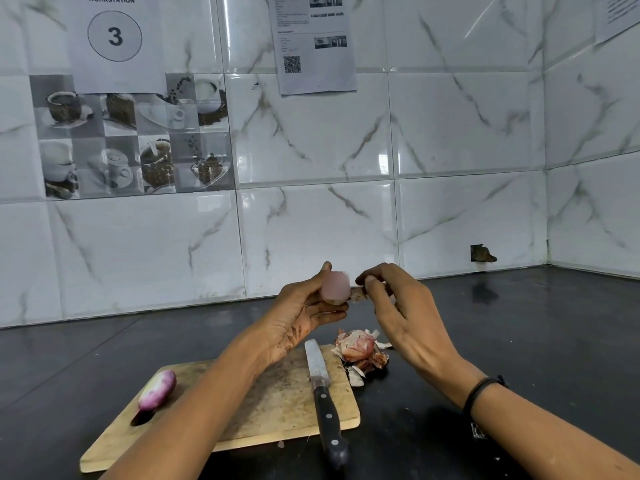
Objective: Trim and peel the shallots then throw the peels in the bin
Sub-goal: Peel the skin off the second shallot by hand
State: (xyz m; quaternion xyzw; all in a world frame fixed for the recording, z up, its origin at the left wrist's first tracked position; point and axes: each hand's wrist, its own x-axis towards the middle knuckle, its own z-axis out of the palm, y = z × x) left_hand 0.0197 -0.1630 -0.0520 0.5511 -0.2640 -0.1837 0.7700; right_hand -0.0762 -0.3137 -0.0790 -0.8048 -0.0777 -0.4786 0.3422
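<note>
My left hand holds a pale pink shallot up above the counter, fingers wrapped around it. My right hand pinches a strip of brownish peel at the shallot's right side. A peeled purple-and-white shallot lies at the left end of the wooden cutting board. A pile of pink and white peels sits on the counter at the board's far right corner. A black-handled knife lies on the board's right side, handle toward me.
The black counter runs back to a marble-tiled wall and a corner on the right. Papers hang on the wall. No bin is in view.
</note>
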